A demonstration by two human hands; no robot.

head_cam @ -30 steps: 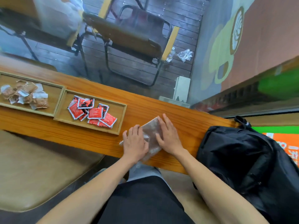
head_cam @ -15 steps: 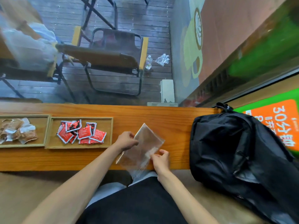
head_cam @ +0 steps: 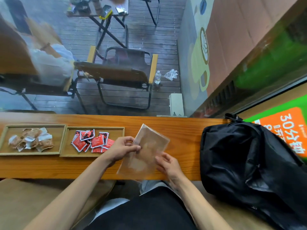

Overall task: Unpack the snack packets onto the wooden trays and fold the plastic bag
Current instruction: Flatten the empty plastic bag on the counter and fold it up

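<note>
Bare counter [head_cam: 182, 138] runs between the near tray [head_cam: 93, 155] at nine o'clock and the black backpack [head_cam: 249, 163] at three. Left hand [head_cam: 122, 149] pinches the clear plastic bag [head_cam: 146, 151] along its left edge; right hand [head_cam: 167, 165] grips the lower right side, bag overhanging the counter's front edge.

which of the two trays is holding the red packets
The wooden tray nearer the left hand holds the red packets; the farther tray holds brown and white ones.
</note>
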